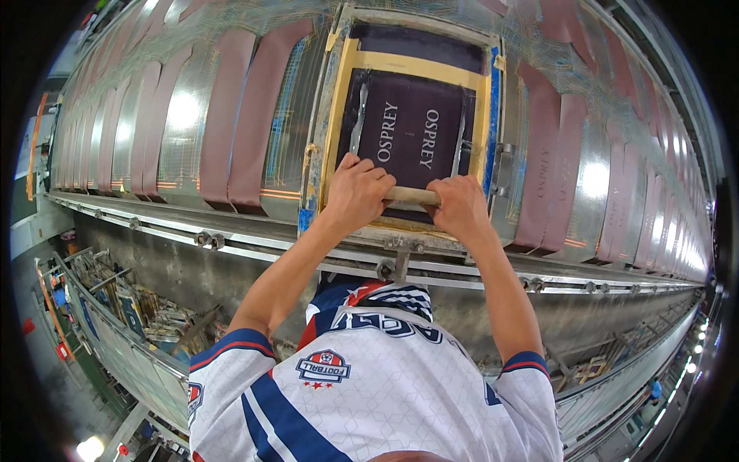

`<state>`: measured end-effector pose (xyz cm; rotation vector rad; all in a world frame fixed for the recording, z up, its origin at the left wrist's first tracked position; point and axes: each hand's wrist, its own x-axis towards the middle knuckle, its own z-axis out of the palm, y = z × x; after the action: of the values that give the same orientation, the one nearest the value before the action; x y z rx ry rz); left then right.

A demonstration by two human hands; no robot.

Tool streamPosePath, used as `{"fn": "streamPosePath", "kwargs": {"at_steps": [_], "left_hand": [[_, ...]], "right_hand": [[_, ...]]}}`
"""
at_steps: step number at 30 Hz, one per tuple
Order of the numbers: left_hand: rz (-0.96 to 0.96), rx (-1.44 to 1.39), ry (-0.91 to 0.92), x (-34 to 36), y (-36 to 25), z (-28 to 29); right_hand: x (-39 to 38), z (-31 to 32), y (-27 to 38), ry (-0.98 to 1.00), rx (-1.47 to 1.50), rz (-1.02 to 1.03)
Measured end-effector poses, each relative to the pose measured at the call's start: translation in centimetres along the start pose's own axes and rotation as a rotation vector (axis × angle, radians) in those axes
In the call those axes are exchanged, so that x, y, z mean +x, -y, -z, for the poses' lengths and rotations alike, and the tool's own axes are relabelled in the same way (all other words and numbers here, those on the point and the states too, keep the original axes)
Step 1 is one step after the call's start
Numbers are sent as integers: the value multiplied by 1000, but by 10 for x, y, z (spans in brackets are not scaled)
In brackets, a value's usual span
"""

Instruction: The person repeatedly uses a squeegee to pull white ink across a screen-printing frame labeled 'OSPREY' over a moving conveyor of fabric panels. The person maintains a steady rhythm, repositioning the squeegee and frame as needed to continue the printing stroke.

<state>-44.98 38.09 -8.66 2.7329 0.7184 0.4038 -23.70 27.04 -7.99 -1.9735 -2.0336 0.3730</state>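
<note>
Both hands are closed around a pale wooden bar (413, 195), probably a squeegee handle: the left hand (358, 189) grips its left end and the right hand (462, 204) its right end, with a short length of wood showing between them. The bar lies crosswise at the near end of a dark mesh (412, 100), inside a taped frame (325, 100) that sits on the long silver worktop (182, 115) in front of the person. Two lines of pale lettering run lengthwise on the mesh, beyond the bar. As for progress, the row looks partly done: the mauve panels (539, 169) just right of the frame carry faint lettering, so they seem to have been printed, while the mauve strips (250, 115) to the left look plain and are probably left to do. Those farther off are too small or too glare-struck to judge. The spot under the frame appears to be the one in hand; whether its print is finished cannot be told, since the mesh covers it.
</note>
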Motion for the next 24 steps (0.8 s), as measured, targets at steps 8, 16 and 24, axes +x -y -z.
{"fn": "streamPosePath", "kwargs": {"at_steps": [8,16,24], "left_hand": [[9,13,121,97,46,15],[58,-12,197,273,133,7],[39,30,86,283,145,-10]], "right_hand": [[92,46,-49,257,-22,-95],[252,81,-157,364,50,-225],[266,78,-164,397,59,-295]]}}
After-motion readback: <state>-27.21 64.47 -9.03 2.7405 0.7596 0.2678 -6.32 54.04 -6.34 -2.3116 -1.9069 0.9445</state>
